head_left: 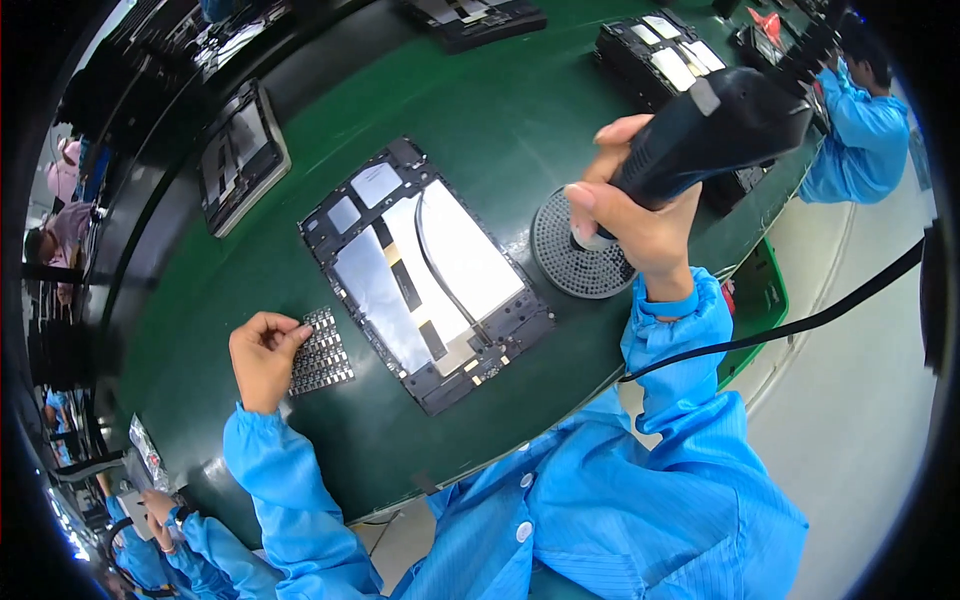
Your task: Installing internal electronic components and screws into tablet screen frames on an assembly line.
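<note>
I have the driver (735,120) over the dish (587,272), to the right of the tablet (462,240); its lower end is hidden behind the fingers, so I cannot tell whether the tip touches. Right hand (645,215): grip closed around the driver's lower body, thumb and fingers wrapped on it. A coiled cord (815,50) runs up from the driver's far end. The dish is round, grey and full of small holes. Left hand (265,355): grip narrow, thumb and forefinger drawn together at the left edge of a sheet (322,355) of small parts in rows; I cannot tell whether the fingertips hold anything. The sheet lies on the green table (510,115), just beside the tablet's lower left side. I note the tablet lying open at a slant between both hands, silver and white panels showing, a thin dark cable (432,262) curving along it. Farther out, a second device (242,160) rests at the upper left, another (475,18) at the top edge, and a stack (625,65) at the upper right. Off the table's right side I see a green crate (775,290), a thick black cord (810,322), and a co-worker (865,145) in blue.
</note>
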A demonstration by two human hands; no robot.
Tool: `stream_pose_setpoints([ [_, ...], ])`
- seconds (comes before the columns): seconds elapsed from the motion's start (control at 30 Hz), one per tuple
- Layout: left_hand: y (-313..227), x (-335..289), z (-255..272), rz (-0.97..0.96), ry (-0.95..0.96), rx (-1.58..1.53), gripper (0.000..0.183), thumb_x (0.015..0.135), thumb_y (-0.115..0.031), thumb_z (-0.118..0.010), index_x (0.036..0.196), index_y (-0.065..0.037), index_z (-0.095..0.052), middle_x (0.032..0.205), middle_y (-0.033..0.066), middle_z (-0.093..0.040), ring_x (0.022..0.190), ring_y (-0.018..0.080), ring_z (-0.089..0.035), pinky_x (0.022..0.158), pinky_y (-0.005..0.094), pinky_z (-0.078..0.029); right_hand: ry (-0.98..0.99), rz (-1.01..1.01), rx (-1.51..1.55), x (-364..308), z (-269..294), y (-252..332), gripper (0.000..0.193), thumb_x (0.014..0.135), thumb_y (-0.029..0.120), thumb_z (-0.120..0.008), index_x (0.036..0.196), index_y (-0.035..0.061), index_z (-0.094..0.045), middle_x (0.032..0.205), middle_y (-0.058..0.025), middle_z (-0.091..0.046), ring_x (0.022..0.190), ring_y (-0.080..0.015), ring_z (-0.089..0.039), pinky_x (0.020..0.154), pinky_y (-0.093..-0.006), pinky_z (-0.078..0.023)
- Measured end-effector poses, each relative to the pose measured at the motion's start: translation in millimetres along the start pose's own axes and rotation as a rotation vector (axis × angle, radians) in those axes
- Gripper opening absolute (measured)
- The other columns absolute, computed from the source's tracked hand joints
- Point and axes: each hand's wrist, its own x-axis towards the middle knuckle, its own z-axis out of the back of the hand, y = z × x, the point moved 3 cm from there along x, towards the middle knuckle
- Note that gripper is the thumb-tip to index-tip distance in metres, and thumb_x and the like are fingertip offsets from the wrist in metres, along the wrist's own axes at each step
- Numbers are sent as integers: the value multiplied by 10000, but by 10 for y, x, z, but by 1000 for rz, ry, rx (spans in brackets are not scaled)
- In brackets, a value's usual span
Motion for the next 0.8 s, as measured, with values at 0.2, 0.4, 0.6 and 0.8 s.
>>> stream_pose_setpoints([
  [0.2,-359,-304,-181,-352,-205,157,121,733,20,-716,731,16,-595,785,98,-636,676,161,-584,624,264,-465,10,-42,-27,20,3,-52,325,711,-40,-741,972,-51,-546,600,-41,-602,486,-83,-555,448,-213,-427],
  [0.4,-498,-489,-431,-364,-264,52,128,722,10,-739,773,11,-622,745,96,-651,602,111,-573,577,225,-466,103,-37,-133,8,20,-89,375,728,-107,-687,1030,-30,-478,597,-69,-575,499,-98,-545,458,-213,-428],
  [0.6,-440,-504,-549,-370,-311,100,116,720,31,-726,774,4,-628,729,69,-636,582,90,-554,547,210,-447,109,-32,-124,3,16,-111,373,727,-112,-687,1021,-29,-473,594,-66,-572,496,-95,-540,448,-213,-427],
  [0.8,-467,-543,-576,-476,-398,193,125,709,43,-718,781,-2,-626,710,88,-624,576,133,-582,542,235,-470,118,-45,-134,2,-5,-91,384,716,-122,-684,1026,-29,-478,596,-67,-574,494,-98,-542,458,-219,-435],
])
